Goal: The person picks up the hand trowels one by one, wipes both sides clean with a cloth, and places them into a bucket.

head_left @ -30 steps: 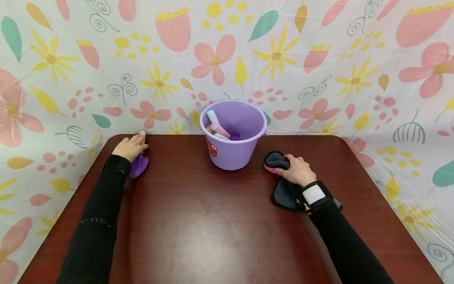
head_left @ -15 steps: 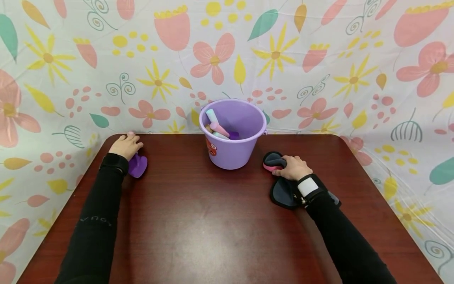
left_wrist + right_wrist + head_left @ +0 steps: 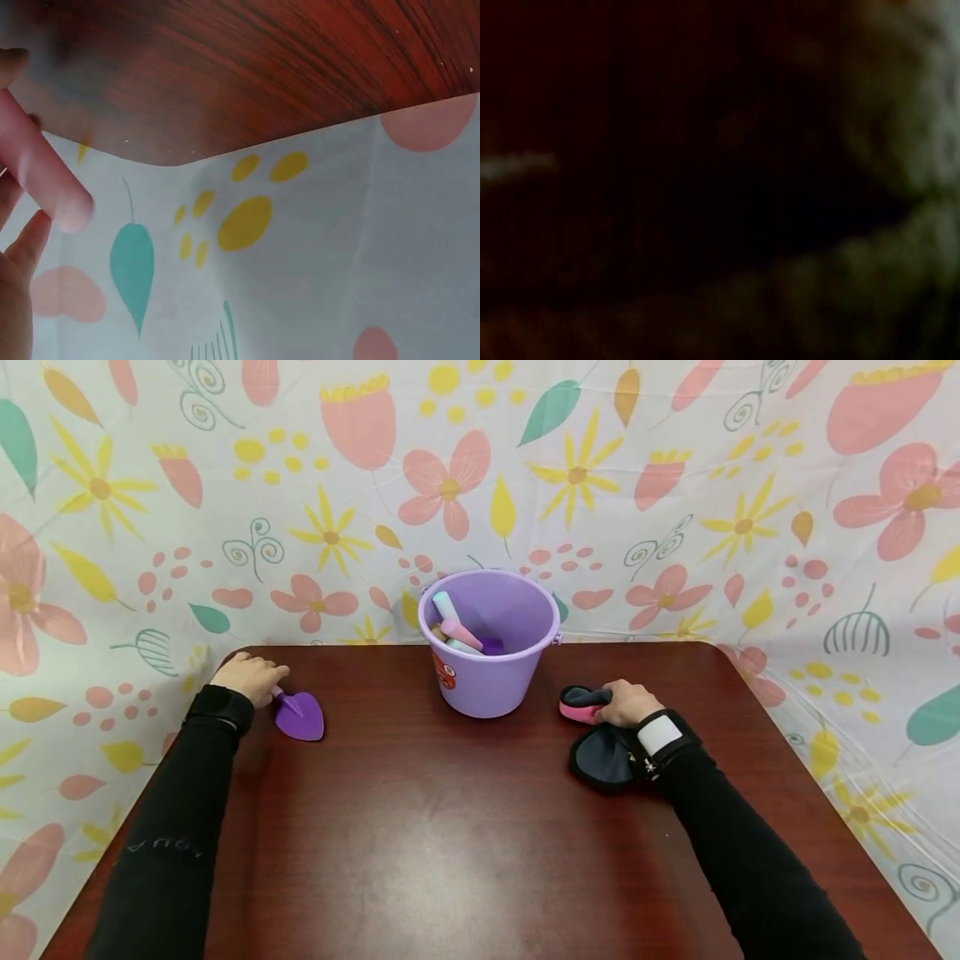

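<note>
At the table's far left corner my left hand [image 3: 251, 678] grips a small toy shovel with its purple heart-shaped blade [image 3: 300, 717] turned towards the table's middle. The shovel's pink handle [image 3: 46, 166] shows between thumb and fingers in the left wrist view. On the right, my right hand [image 3: 628, 703] pinches a black-rimmed, slipper-like piece with a pink side [image 3: 577, 712]; its exact kind I cannot tell. Just below that hand lies a second dark rounded piece [image 3: 602, 758], partly covered by the wrist. The right wrist view is nearly black and blurred.
A lilac bucket [image 3: 491, 681] stands at the back middle of the brown table [image 3: 420, 827]. Inside it lie a pink and light blue toy piece [image 3: 457, 622] and a purple piece [image 3: 492, 647]. A flower-patterned cloth [image 3: 495, 460] hangs behind the table's back edge.
My left hand has moved left and slightly nearer, and the shovel blade has swung out to the right into fuller view. The piece in my right hand has tilted, showing more pink.
</note>
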### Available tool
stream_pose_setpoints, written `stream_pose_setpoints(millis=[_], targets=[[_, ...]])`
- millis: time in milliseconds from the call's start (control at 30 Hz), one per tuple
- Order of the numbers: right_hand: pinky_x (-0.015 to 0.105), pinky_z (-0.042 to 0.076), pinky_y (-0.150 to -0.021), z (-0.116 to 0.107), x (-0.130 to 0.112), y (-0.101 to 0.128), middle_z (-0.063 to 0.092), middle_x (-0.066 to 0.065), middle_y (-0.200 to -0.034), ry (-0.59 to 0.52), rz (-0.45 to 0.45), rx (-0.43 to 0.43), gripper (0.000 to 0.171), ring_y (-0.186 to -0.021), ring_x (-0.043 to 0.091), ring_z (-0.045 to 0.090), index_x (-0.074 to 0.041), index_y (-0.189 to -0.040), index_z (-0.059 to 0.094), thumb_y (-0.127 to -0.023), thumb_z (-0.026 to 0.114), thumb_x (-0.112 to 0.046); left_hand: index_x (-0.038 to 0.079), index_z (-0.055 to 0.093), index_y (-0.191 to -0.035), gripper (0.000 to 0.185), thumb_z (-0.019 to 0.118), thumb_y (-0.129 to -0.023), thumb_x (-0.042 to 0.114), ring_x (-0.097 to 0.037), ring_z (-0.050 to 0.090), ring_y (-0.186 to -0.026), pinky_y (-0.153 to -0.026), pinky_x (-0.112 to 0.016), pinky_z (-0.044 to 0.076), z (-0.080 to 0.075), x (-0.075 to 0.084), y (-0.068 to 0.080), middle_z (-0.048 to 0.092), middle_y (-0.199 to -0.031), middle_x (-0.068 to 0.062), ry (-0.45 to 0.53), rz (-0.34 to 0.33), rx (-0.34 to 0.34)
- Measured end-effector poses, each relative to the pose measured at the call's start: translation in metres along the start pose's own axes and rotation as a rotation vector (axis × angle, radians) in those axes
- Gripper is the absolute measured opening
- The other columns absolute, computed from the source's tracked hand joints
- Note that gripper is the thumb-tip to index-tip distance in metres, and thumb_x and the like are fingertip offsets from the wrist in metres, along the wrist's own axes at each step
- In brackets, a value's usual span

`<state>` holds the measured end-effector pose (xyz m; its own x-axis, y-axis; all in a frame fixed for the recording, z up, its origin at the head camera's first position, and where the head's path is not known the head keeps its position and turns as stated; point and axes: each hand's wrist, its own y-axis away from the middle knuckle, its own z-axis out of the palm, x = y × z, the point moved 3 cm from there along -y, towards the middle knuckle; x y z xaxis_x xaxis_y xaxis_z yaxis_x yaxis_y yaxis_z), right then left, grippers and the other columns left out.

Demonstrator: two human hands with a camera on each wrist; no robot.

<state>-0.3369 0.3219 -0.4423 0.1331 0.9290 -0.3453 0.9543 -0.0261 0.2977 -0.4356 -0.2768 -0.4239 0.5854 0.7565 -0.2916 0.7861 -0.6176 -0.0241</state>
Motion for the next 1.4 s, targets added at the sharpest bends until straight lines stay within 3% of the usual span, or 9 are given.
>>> stream_pose_setpoints(millis=[100,300,433,567,700,867,1000,1233,1400], targets=[[0.052,0.044,-0.085,-0.008,0.004,0.001,0.056,0.031,-0.122,0.011,-0.011,0.009,0.062,-0.103,0.042,0.055,0.003,-0.134,0.051,-0.083,0.072,-0.025,0.006,0.063,-0.098,0.032,0.079,-0.070,-0.001,-0.034,0.066,-0.081,-0.078,-0.053,0.046,-0.005,0.003,0.003,0.069,-0.083,-0.012,0.020,-0.004,-0.041],[0.054,0.043,-0.083,-0.023,0.009,0.010,0.055,0.031,-0.121,-0.010,-0.037,0.018,0.058,-0.099,0.043,0.053,0.003,-0.133,0.051,-0.087,0.069,-0.028,0.006,0.060,-0.098,0.028,0.075,-0.077,-0.003,-0.032,0.063,-0.070,-0.060,-0.050,0.049,-0.011,0.006,0.000,0.066,-0.078,-0.008,0.133,-0.010,-0.081],[0.053,0.043,-0.078,-0.034,0.006,0.024,0.057,0.028,-0.113,-0.027,-0.081,0.082,0.050,-0.092,0.042,0.053,0.001,-0.127,0.054,-0.088,0.067,-0.027,0.009,0.052,-0.087,0.027,0.074,-0.078,-0.002,-0.027,0.060,-0.063,-0.057,-0.043,0.046,-0.014,0.012,-0.002,0.058,-0.069,-0.003,0.192,0.039,-0.055],[0.050,0.042,-0.072,-0.039,0.003,0.034,0.058,0.025,-0.108,-0.047,-0.099,0.143,0.044,-0.087,0.040,0.053,0.000,-0.124,0.055,-0.090,0.066,-0.025,0.012,0.048,-0.085,0.029,0.074,-0.079,0.001,-0.025,0.057,-0.062,-0.056,-0.043,0.044,-0.018,0.024,-0.002,0.055,-0.069,0.000,0.241,0.059,-0.013],[0.047,0.042,-0.069,-0.041,-0.003,0.042,0.059,0.023,-0.106,-0.067,-0.122,0.179,0.039,-0.085,0.039,0.054,-0.003,-0.122,0.057,-0.090,0.067,-0.025,0.013,0.047,-0.087,0.029,0.075,-0.081,0.007,-0.022,0.053,-0.057,-0.055,-0.041,0.042,-0.021,0.045,0.000,0.053,-0.066,0.002,0.253,0.059,0.030],[0.044,0.042,-0.066,-0.047,-0.012,0.058,0.066,0.015,-0.093,-0.116,-0.188,0.255,0.024,-0.078,0.034,0.056,-0.005,-0.106,0.062,-0.090,0.067,-0.022,0.013,0.048,-0.089,0.030,0.077,-0.080,0.012,-0.020,0.046,-0.049,-0.050,-0.038,0.040,-0.029,0.077,0.003,0.045,-0.057,0.003,0.203,0.070,0.154],[0.041,0.040,-0.064,-0.052,-0.016,0.071,0.066,0.013,-0.088,-0.167,-0.227,0.333,0.021,-0.075,0.031,0.055,-0.005,-0.105,0.062,-0.090,0.067,-0.019,0.014,0.050,-0.089,0.027,0.076,-0.082,0.015,-0.016,0.042,-0.048,-0.045,-0.034,0.037,-0.035,0.102,0.007,0.042,-0.057,0.006,0.275,0.069,0.227],[0.042,0.038,-0.066,-0.057,-0.022,0.091,0.062,0.015,-0.092,-0.258,-0.238,0.447,0.029,-0.077,0.032,0.054,-0.006,-0.113,0.062,-0.092,0.067,-0.026,0.019,0.058,-0.085,0.025,0.079,-0.084,0.032,-0.011,0.043,-0.052,-0.051,-0.032,0.038,-0.044,0.138,0.016,0.043,-0.058,0.011,0.413,0.055,0.252],[0.041,0.038,-0.064,-0.061,-0.032,0.104,0.063,0.015,-0.094,-0.316,-0.240,0.538,0.032,-0.076,0.031,0.053,-0.007,-0.115,0.063,-0.091,0.067,-0.029,0.020,0.065,-0.086,0.023,0.079,-0.082,0.038,-0.009,0.043,-0.053,-0.053,-0.031,0.040,-0.056,0.158,0.011,0.044,-0.058,0.013,0.453,0.069,0.258]])
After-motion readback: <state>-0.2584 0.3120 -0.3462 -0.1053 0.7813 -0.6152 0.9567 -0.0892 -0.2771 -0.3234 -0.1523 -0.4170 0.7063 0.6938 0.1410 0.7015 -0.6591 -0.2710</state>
